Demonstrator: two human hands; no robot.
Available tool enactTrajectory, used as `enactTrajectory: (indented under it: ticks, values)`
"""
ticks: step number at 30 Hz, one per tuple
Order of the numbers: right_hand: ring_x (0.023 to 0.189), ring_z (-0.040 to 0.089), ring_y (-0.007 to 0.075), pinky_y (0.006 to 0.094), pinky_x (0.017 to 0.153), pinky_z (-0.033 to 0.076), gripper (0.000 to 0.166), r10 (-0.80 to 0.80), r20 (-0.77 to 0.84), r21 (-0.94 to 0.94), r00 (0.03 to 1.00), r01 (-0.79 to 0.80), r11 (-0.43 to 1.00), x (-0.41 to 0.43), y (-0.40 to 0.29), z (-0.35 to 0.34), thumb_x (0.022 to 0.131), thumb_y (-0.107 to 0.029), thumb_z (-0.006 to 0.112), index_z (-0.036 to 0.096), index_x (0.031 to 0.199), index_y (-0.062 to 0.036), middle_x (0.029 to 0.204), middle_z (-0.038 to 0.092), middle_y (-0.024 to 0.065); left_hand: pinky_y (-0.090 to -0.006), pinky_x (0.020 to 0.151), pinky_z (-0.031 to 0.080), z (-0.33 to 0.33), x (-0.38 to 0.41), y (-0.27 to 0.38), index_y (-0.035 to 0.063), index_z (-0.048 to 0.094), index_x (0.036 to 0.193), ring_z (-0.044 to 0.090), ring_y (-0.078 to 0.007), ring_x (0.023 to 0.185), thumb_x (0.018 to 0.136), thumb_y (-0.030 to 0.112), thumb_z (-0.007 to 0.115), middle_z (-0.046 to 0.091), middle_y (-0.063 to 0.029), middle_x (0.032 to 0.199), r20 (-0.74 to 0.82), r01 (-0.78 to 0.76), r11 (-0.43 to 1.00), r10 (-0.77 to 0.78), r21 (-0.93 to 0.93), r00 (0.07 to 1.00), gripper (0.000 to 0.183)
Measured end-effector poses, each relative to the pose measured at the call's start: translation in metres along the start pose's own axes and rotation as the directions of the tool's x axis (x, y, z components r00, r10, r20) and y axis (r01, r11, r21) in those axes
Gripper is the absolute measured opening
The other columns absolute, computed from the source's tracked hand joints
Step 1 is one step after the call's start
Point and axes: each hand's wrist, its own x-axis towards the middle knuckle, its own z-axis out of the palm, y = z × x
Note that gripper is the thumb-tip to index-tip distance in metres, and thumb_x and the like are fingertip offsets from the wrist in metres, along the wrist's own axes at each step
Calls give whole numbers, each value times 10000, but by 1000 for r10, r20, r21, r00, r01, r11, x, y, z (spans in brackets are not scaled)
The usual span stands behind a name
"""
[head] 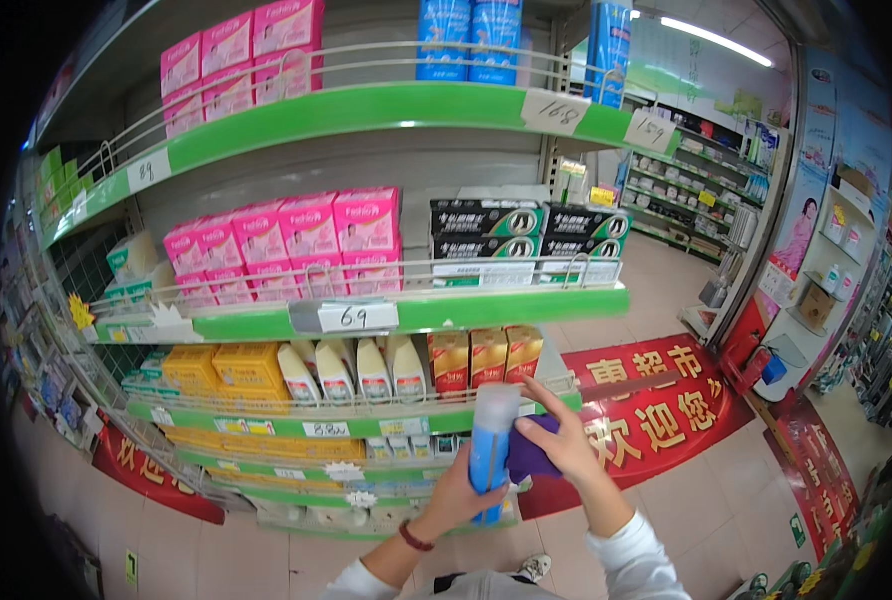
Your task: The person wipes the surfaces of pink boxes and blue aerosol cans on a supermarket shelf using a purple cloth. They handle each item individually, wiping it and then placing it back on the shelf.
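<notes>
My left hand [453,487] is wrapped around the lower part of a blue cylindrical container [488,450] with a frosted, whitish cap, held almost upright before the shelves. Close on its right, my right hand [562,442] holds a purple cloth [534,450] between thumb and fingers, beside the container. Behind them, red and gold boxes [487,360] and cream bottles [374,371] stand on a lower shelf. Similar blue containers [468,37] stand on the top shelf behind a wire rail, with another [608,52] at its right end.
Pink boxes [281,232] and black-and-green boxes [485,225] fill parts of the middle shelf, whose green edge [491,305] juts out above my hands. Yellow boxes [247,367] stand lower left. A red floor mat [641,420] lies right of the shelving, near a fire extinguisher [746,360].
</notes>
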Motion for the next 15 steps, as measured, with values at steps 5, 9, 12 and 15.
enactTrajectory:
  ticks: [5,9,12,15]
  values:
    - [1059,462,182,312,916,372,523,59,-582,497,811,297,815,-24,24,12,923,-363,326,226,1336,-57,1275,367,93,-364,722,475,14,-18,-11,-12,278,1233,594,-296,838,651,268,705,563,-191,980,-72,66,993,-73,-95,995,773]
    - [1308,98,295,345,1040,100,631,-193,-78,-24,978,192,981,-47,53,44,909,-401,292,111,1351,12,1414,91,178,-377,682,483,17,-30,-15,-27,272,1230,603,-317,793,633,305,700,574,-202,925,-65,118,992,-115,49,991,807]
    - [1294,142,316,352,1021,180,707,-229,-90,-207,969,207,956,-58,42,50,798,-203,551,153,1348,-5,1400,116,207,-371,680,482,0,-35,-6,-18,256,1246,596,-325,805,593,294,714,569,-211,931,41,178,937,-199,300,979,856]
    - [1262,232,282,347,999,231,747,-229,-190,-269,955,173,947,-57,31,46,715,-94,632,217,1332,-21,1380,181,201,-391,660,487,-7,-33,4,-14,263,1254,602,-364,760,581,342,702,584,-221,898,124,88,901,-154,425,980,879]
